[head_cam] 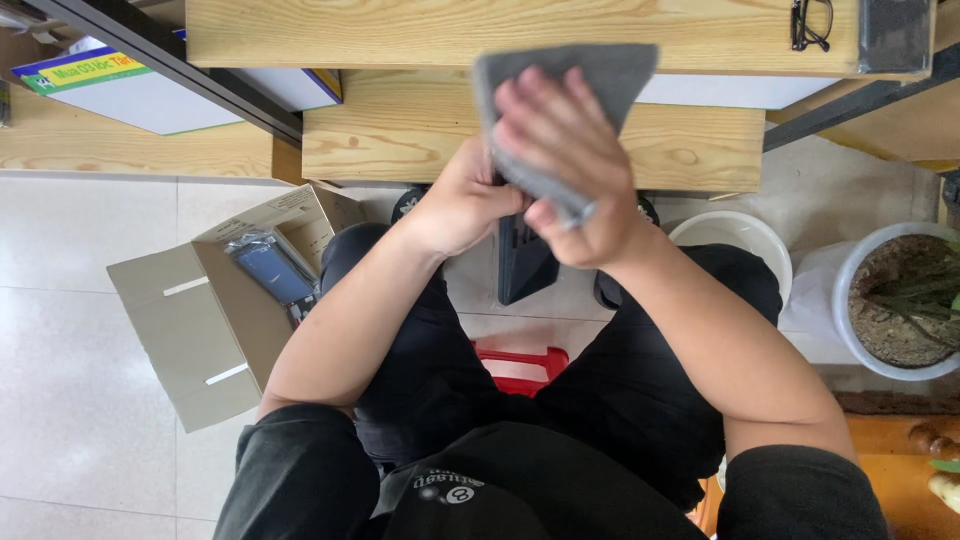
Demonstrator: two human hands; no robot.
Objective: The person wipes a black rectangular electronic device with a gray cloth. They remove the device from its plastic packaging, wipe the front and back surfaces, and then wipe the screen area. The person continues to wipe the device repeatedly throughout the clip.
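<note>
Black sleeves [300, 470] and dark trousers [640, 390] fill the foreground, seen from above; a red stool [520, 358] shows between the knees. Both forearms rise to a shared grip at mid-frame. Right hand [570, 170]: clenched on a grey cloth [590, 75], fingers spread across its face, one corner of the cloth standing above the knuckles and a fold wrapped beneath the palm. Left hand [465, 205]: closed about the upper end of a flat black device [525, 260], which hangs down from the grip, upright, over the floor [80, 300]. Cloth and device meet inside the grip; the contact itself is hidden by the fingers.

Beyond the grip: a pale wooden worktop [400, 140], with a higher shelf [400, 30] carrying black glasses [812, 22] to the far right. Left of the grip, on the floor: an open cardboard box [180, 330] holding a dark blue item [270, 270]. Right of the grip: a white bucket [740, 235], then a white pot [850, 320] of soil with a green plant [920, 295].
</note>
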